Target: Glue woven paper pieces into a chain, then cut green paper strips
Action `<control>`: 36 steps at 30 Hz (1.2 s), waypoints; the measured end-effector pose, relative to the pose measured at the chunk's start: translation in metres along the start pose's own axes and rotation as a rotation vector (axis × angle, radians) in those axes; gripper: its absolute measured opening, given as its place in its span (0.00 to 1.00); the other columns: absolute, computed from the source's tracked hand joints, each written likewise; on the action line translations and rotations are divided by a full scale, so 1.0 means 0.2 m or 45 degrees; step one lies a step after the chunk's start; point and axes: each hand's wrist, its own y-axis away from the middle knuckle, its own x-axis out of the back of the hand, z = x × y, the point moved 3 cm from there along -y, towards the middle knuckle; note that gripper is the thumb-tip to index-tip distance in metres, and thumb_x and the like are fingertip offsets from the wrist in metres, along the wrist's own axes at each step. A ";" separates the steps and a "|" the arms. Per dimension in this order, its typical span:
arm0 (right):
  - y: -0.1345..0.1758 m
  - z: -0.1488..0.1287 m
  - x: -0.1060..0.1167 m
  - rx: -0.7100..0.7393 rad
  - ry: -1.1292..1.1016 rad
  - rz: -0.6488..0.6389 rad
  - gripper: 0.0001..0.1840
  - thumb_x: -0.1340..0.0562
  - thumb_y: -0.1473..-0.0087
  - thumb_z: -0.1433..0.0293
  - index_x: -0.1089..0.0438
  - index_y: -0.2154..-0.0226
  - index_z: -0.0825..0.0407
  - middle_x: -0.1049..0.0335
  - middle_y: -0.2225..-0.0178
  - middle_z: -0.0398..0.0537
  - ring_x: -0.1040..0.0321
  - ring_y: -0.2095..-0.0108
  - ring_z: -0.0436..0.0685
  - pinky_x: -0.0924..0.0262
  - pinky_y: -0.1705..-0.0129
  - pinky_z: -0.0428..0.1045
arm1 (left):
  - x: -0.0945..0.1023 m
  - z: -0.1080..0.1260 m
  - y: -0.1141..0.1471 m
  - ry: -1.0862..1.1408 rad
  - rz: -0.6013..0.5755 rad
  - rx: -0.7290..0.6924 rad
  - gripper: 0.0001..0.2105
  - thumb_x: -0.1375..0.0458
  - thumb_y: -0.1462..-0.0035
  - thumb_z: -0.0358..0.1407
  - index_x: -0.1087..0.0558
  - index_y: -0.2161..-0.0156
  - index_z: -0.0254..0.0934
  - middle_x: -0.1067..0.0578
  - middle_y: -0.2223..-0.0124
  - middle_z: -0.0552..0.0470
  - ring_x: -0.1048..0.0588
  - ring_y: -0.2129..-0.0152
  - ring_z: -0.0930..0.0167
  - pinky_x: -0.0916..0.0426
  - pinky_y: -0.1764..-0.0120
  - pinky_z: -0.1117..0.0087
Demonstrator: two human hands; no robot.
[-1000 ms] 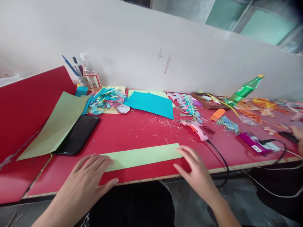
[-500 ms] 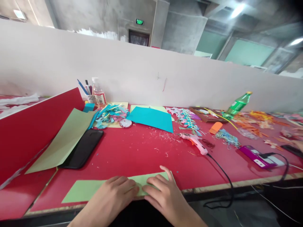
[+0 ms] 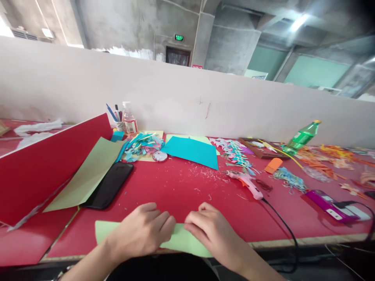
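A strip of light green paper (image 3: 181, 239) lies along the front edge of the red table, with both hands over it. My left hand (image 3: 148, 228) is closed, its curled fingers on the upper edge near the strip's middle. Close to the right end, my right hand (image 3: 211, 232) is also closed, thumb and fingers pinching that same edge. The fingertips of both hands are partly hidden behind the knuckles. Beyond the hands lies a pink glue gun (image 3: 245, 183) with a black cord.
A black phone (image 3: 109, 186) lies under an olive sheet (image 3: 84, 175) beside the red divider (image 3: 52, 164). Further back are a blue sheet (image 3: 191, 150), paper strips (image 3: 140, 145) and a green bottle (image 3: 302, 137). A purple power strip (image 3: 331, 207) sits at the right.
My hands were flatter on the paper with fingers extended; now they are curled at its upper edge and slightly further apart. The whole view has shifted a little.
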 end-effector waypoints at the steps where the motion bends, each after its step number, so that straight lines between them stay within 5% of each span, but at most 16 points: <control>1: 0.01 0.02 0.01 -0.039 -0.031 -0.022 0.14 0.50 0.42 0.69 0.38 0.78 0.51 0.35 0.81 0.39 0.43 0.77 0.48 0.49 0.72 0.44 | 0.00 -0.02 0.03 -0.020 -0.013 -0.012 0.12 0.57 0.42 0.27 0.43 0.76 0.37 0.39 0.82 0.58 0.44 0.86 0.74 0.51 0.79 0.69; 7: 0.12 0.24 0.17 -0.186 -0.053 -0.089 0.13 0.49 0.43 0.69 0.37 0.76 0.50 0.34 0.78 0.40 0.39 0.73 0.49 0.45 0.70 0.44 | 0.06 -0.25 0.38 -0.138 -0.180 0.157 0.13 0.57 0.41 0.30 0.40 0.77 0.38 0.40 0.83 0.60 0.43 0.86 0.76 0.49 0.77 0.72; 11: 0.16 0.34 0.25 -0.216 0.007 -0.005 0.11 0.49 0.43 0.67 0.35 0.74 0.50 0.33 0.76 0.42 0.38 0.74 0.49 0.44 0.72 0.45 | 0.14 -0.35 0.51 -0.275 -0.297 0.471 0.17 0.60 0.40 0.37 0.34 0.75 0.37 0.40 0.83 0.60 0.39 0.84 0.78 0.48 0.76 0.77; 14: 0.10 0.26 0.23 -0.045 -0.007 -0.015 0.12 0.50 0.43 0.68 0.35 0.73 0.50 0.32 0.76 0.42 0.38 0.74 0.49 0.44 0.69 0.46 | 0.15 -0.28 0.38 -0.163 -0.095 0.524 0.12 0.56 0.42 0.39 0.32 0.69 0.38 0.29 0.73 0.58 0.31 0.76 0.76 0.40 0.68 0.75; 17: 0.01 0.14 0.18 0.146 -0.041 -0.031 0.12 0.50 0.42 0.69 0.35 0.73 0.50 0.30 0.75 0.40 0.39 0.75 0.47 0.46 0.65 0.47 | 0.08 -0.16 0.14 0.148 -0.102 0.472 0.18 0.48 0.47 0.44 0.35 0.53 0.37 0.27 0.59 0.48 0.29 0.62 0.68 0.39 0.60 0.69; 21: -0.06 0.09 0.15 0.217 -0.013 0.008 0.10 0.49 0.43 0.71 0.35 0.72 0.51 0.31 0.76 0.39 0.41 0.75 0.46 0.48 0.63 0.47 | -0.01 -0.07 -0.04 0.463 -0.206 0.423 0.10 0.55 0.41 0.37 0.32 0.67 0.38 0.29 0.75 0.56 0.31 0.79 0.74 0.41 0.69 0.71; 30: -0.09 0.05 0.03 0.322 0.180 0.271 0.10 0.49 0.54 0.79 0.41 0.81 0.53 0.45 0.86 0.36 0.52 0.83 0.45 0.51 0.71 0.44 | -0.04 -0.05 -0.09 0.576 -0.201 0.369 0.16 0.58 0.39 0.35 0.38 0.77 0.36 0.36 0.82 0.59 0.41 0.85 0.77 0.46 0.73 0.74; 36: 0.03 0.30 0.07 0.189 0.291 0.292 0.11 0.50 0.55 0.80 0.41 0.82 0.52 0.43 0.85 0.38 0.48 0.82 0.46 0.50 0.74 0.43 | -0.03 -0.20 0.06 0.510 -0.311 0.410 0.16 0.58 0.39 0.35 0.37 0.77 0.36 0.35 0.82 0.57 0.39 0.83 0.76 0.47 0.74 0.75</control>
